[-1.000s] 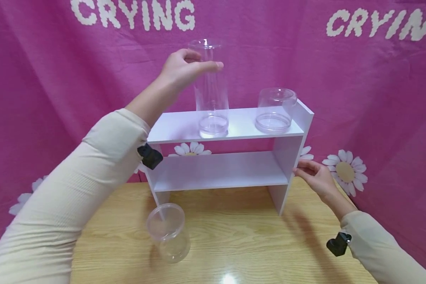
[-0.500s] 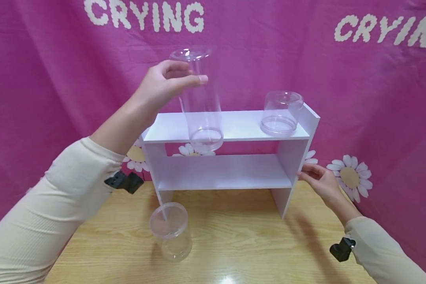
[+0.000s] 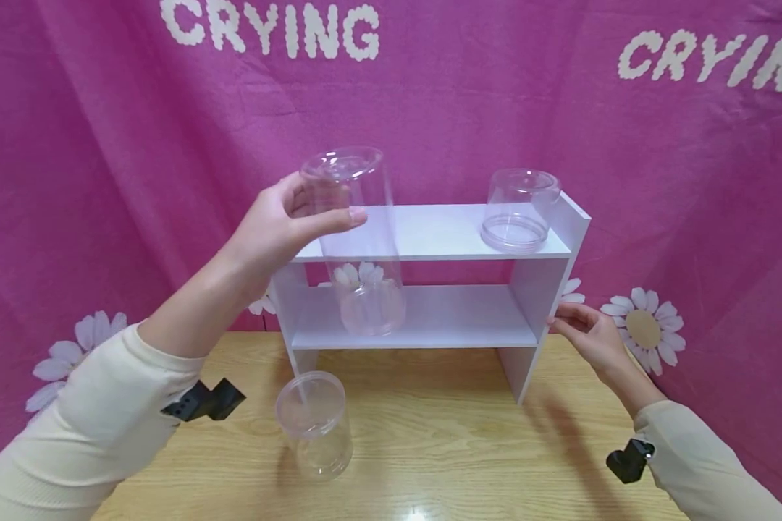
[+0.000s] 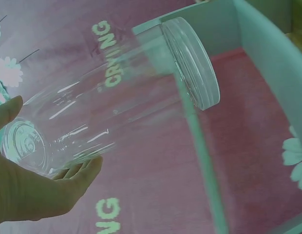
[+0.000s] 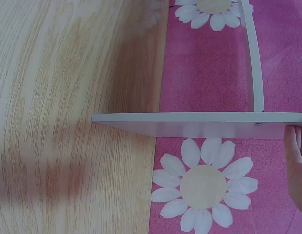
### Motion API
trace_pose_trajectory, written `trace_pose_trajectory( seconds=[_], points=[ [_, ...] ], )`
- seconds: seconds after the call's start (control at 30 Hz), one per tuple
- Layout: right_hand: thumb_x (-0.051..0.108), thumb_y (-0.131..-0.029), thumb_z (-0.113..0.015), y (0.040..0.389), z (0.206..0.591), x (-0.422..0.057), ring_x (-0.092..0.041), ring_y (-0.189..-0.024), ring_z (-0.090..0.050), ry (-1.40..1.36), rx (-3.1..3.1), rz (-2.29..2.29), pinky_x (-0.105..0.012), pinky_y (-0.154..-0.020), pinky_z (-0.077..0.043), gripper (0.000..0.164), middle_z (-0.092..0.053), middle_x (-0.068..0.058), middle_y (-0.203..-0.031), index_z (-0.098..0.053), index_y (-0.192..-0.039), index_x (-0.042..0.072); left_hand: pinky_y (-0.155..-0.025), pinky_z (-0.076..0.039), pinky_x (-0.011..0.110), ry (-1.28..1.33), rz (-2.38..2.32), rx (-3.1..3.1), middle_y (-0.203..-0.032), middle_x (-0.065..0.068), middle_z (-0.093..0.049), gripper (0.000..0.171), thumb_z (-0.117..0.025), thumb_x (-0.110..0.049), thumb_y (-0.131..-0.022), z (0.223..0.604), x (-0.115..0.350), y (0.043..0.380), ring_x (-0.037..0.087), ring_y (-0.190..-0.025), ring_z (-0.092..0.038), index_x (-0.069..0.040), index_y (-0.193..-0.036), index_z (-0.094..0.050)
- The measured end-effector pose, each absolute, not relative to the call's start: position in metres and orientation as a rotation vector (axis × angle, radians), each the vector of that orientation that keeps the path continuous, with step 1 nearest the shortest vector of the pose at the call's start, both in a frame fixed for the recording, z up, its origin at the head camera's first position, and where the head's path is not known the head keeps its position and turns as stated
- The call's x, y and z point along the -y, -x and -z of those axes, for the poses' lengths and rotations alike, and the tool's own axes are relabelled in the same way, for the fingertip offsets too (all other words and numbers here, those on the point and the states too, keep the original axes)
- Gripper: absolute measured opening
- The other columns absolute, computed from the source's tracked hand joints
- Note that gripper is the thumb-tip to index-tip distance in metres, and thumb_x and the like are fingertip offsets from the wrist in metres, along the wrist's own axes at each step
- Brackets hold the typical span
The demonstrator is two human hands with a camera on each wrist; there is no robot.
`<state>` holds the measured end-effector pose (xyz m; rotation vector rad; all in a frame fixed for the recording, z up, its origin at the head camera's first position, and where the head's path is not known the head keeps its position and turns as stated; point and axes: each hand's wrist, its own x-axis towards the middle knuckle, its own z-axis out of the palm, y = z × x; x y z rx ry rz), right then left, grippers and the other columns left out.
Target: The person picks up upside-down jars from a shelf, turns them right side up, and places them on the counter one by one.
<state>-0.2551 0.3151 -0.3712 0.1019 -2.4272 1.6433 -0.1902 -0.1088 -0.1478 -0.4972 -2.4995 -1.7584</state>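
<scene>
My left hand [image 3: 280, 228] grips a tall clear jar [image 3: 365, 239] near its upper end, in front of the shelf. The jar is tilted slightly, its lid [image 4: 192, 63] at the lower end, away from the palm in the left wrist view. With its fingertips, my right hand [image 3: 589, 333] touches the outer face of the right side panel [image 5: 204, 127] of a white two-tier shelf [image 3: 443, 318]. A short clear jar [image 3: 518, 213] stands on the top board at the right, its wide ringed end down.
On the wooden table [image 3: 430, 449], a clear plastic cup [image 3: 316, 427] stands in front of the shelf's left leg. A pink cloth [image 3: 456, 94] with flowers and lettering hangs behind. The shelf's raised right side [image 3: 570, 221] borders the short jar.
My left hand has lifted the tall jar off the top board, then brought it forward and down before the shelf. The right hand stays at the side panel.
</scene>
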Motion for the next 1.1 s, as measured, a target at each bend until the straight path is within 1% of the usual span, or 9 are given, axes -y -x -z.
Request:
trace_pose_trajectory(
  seconds=[0.1,0.23,0.47,0.73,0.83,0.93,1.0,1.07,1.1],
  points=[
    [0.018,-0.090,-0.068,0.256,0.372,-0.316,0.013,-0.083,-0.057,-0.089,2.432,-1.647,-0.004,-0.075,-0.050,0.027,-0.060,0.032,-0.086,-0.063,-0.116,0.015,-0.112,-0.040,0.039,0.519,1.775,2.516,-0.135,0.008,-0.056,0.055,-0.069,-0.024,-0.085,0.161,0.110,0.192,0.020,-0.126,-0.055,-0.009,-0.133,-0.047],
    [0.019,-0.090,-0.067,0.256,0.371,-0.316,0.013,-0.083,-0.057,-0.080,2.443,-1.638,-0.003,-0.075,-0.050,0.029,-0.060,0.032,-0.086,-0.061,-0.118,0.011,-0.108,-0.044,0.039,0.532,1.800,2.552,-0.135,0.009,-0.056,0.053,-0.069,-0.021,-0.084,0.181,0.111,0.198,0.022,-0.127,-0.055,-0.006,-0.130,-0.047],
    [0.020,-0.090,-0.067,0.255,0.369,-0.314,0.013,-0.084,-0.058,-0.095,2.455,-1.639,-0.004,-0.076,-0.051,0.030,-0.060,0.031,-0.087,-0.061,-0.118,0.011,-0.106,-0.048,0.039,0.596,1.834,2.526,-0.132,0.017,-0.058,0.053,-0.069,-0.012,-0.082,0.211,0.111,0.208,0.028,-0.125,-0.057,-0.002,-0.129,-0.048],
    [0.024,-0.091,-0.065,0.250,0.367,-0.314,0.013,-0.083,-0.059,-0.070,2.448,-1.604,-0.004,-0.075,-0.050,0.029,-0.059,0.032,-0.087,-0.059,-0.116,0.012,-0.113,-0.040,0.041,0.655,1.805,2.522,-0.136,0.017,-0.055,0.058,-0.072,-0.006,-0.080,0.228,0.111,0.218,0.030,-0.130,-0.052,-0.004,-0.131,-0.045],
    [0.021,-0.091,-0.066,0.247,0.366,-0.310,0.015,-0.082,-0.058,-0.063,2.386,-1.593,-0.003,-0.074,-0.050,0.025,-0.060,0.033,-0.087,-0.059,-0.115,0.015,-0.114,-0.040,0.040,0.669,1.748,2.544,-0.136,0.015,-0.055,0.059,-0.073,-0.007,-0.080,0.236,0.112,0.223,0.029,-0.131,-0.051,-0.006,-0.132,-0.046],
    [0.014,-0.089,-0.067,0.244,0.365,-0.305,0.015,-0.081,-0.059,-0.039,2.252,-1.628,-0.001,-0.072,-0.049,0.022,-0.062,0.032,-0.087,-0.061,-0.109,0.022,-0.114,-0.040,0.041,0.683,1.687,2.568,-0.136,0.014,-0.056,0.059,-0.075,-0.010,-0.079,0.246,0.114,0.228,0.029,-0.131,-0.052,-0.007,-0.132,-0.048],
    [0.011,-0.088,-0.068,0.241,0.363,-0.300,0.015,-0.081,-0.060,-0.026,2.163,-1.636,0.000,-0.072,-0.048,0.024,-0.064,0.030,-0.088,-0.062,-0.105,0.027,-0.113,-0.040,0.041,0.687,1.673,2.580,-0.136,0.014,-0.056,0.061,-0.075,-0.011,-0.079,0.255,0.116,0.232,0.028,-0.132,-0.051,-0.008,-0.133,-0.047],
    [0.008,-0.086,-0.069,0.238,0.360,-0.293,0.012,-0.080,-0.061,-0.007,2.066,-1.653,0.000,-0.072,-0.048,0.027,-0.066,0.026,-0.089,-0.063,-0.102,0.028,-0.114,-0.039,0.042,0.686,1.683,2.583,-0.137,0.014,-0.056,0.063,-0.075,-0.012,-0.079,0.263,0.118,0.236,0.028,-0.133,-0.050,-0.008,-0.135,-0.047],
    [0.005,-0.085,-0.069,0.237,0.358,-0.290,0.011,-0.080,-0.062,0.003,2.023,-1.656,-0.001,-0.072,-0.049,0.027,-0.067,0.024,-0.088,-0.063,-0.101,0.026,-0.114,-0.038,0.042,0.679,1.694,2.585,-0.138,0.014,-0.055,0.065,-0.075,-0.013,-0.079,0.268,0.118,0.238,0.029,-0.134,-0.049,-0.008,-0.136,-0.045]
  ],
)
